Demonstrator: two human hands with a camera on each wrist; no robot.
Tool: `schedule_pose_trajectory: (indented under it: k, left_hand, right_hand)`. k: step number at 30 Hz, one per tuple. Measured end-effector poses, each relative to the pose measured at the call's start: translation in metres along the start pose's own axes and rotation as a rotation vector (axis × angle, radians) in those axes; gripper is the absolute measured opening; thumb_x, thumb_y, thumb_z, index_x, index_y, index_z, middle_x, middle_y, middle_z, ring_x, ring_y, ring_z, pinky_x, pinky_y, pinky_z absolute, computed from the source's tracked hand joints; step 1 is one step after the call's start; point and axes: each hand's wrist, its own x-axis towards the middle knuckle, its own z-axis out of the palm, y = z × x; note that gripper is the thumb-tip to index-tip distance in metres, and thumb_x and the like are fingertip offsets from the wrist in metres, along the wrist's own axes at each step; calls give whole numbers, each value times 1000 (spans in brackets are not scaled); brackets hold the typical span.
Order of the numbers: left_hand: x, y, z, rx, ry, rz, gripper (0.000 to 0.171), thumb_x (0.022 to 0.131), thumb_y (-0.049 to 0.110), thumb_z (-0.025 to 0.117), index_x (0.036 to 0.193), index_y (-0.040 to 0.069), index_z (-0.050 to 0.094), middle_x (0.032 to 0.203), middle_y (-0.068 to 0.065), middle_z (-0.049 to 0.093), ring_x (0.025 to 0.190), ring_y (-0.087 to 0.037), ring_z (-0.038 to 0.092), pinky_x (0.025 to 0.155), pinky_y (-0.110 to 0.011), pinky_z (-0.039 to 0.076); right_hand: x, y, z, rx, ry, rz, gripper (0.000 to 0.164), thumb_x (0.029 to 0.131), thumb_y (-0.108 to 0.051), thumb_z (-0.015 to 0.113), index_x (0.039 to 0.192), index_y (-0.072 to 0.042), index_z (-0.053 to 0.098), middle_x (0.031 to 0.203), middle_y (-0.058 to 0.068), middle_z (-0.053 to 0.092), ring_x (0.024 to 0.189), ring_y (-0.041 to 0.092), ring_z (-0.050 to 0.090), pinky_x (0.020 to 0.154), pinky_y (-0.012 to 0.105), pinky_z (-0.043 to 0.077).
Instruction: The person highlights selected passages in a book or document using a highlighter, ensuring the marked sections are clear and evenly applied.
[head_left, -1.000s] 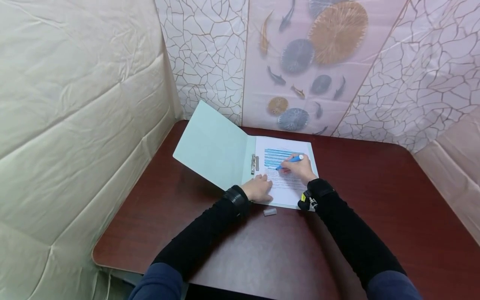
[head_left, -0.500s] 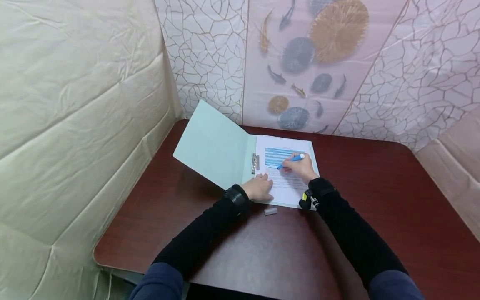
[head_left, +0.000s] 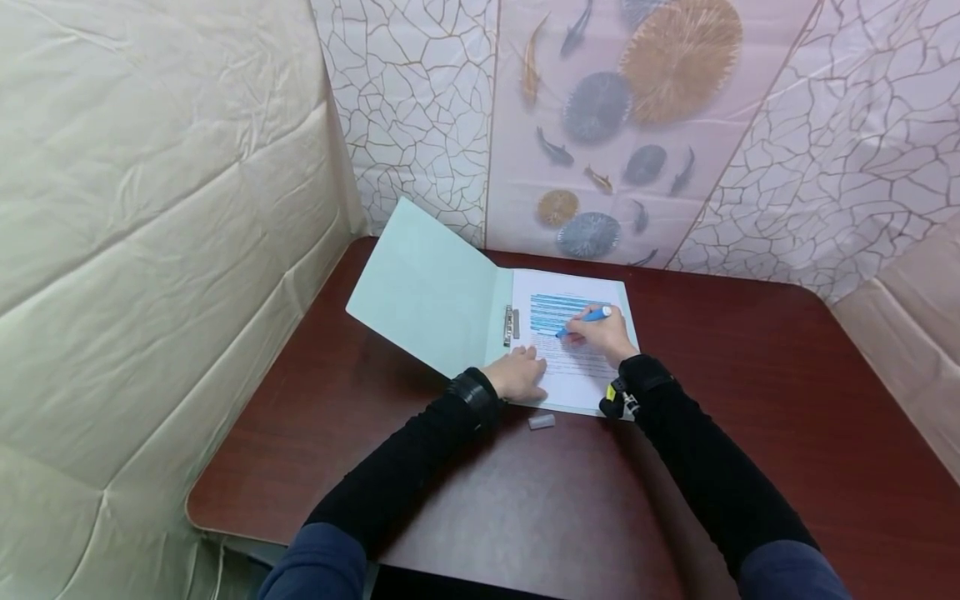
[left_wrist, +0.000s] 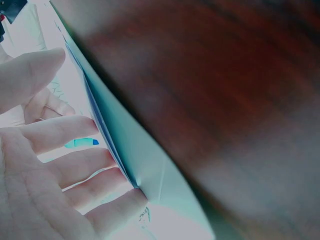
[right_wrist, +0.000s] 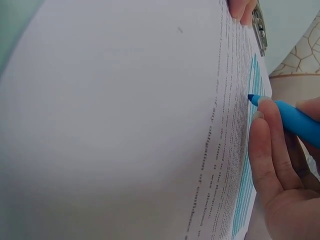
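Now, the right hand (head_left: 604, 336) pinches a blue marker (head_left: 596, 314) between thumb and fingers, its body slanting up toward the right. Its dark tip is at the page (head_left: 566, 390), by the foot of a block of blue lines (head_left: 551, 310) drawn over print; whether it touches the paper is hard to tell. More print runs below.

The left hand (head_left: 516, 375) rests on the page's lower left, fingers extended and slightly apart, grasping nothing.

The page lies in the right half of an open pale green folder (head_left: 423, 287), whose cover stands tilted up to the left. A metal clip (head_left: 508, 327) sits along the page's left edge, just above the left hand. On the dark red-brown table (head_left: 750, 400), just beside the folder's near edge, a small grey tube (head_left: 541, 422) lies on its side. Black sleeves (head_left: 390, 467) cover both forearms. Behind the table hangs a fish-patterned cloth (head_left: 600, 179).
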Motion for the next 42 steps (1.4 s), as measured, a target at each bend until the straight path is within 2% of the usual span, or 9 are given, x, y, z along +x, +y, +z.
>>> schedule_pose_trajectory:
  k: [9,18,25,37,42]
  left_hand:
    - [-2,1,-4,-11,-10,-3,60,96,38,55,145,7,42,156,-20,29,145,-33,30,118,-41,30]
    - [-3,1,-3,-16,-13,-13,62,95,38,56,146,8,40,157,-19,28,146,-32,28,119,-39,28]
    - [-3,2,-4,-17,-13,-12,61,96,38,55,147,7,40,157,-20,27,146,-33,28,119,-40,28]
    - [-4,3,-3,-22,-16,-11,62,96,37,55,147,6,39,157,-20,27,146,-33,27,119,-41,27]
    - [-4,3,-4,-11,-13,-11,62,96,38,55,146,6,40,157,-20,28,146,-33,28,119,-40,29]
  right_hand:
    - [1,0,-1,14,1,-20,17,86,-14,68,90,1,61,100,25,71,81,21,75,72,32,60]
    - [0,2,-3,8,6,-43,16,86,-14,69,86,0,60,88,16,74,78,19,75,72,31,60]
    - [-3,2,-6,3,3,-70,17,88,-14,68,88,1,59,94,21,72,80,22,74,74,32,60]
    - [-2,3,-6,-1,-9,-53,22,88,-16,68,92,4,59,102,26,71,82,22,75,75,32,60]
    - [-3,4,-7,-2,16,-51,18,87,-14,69,90,2,61,94,21,73,77,18,74,72,29,59]
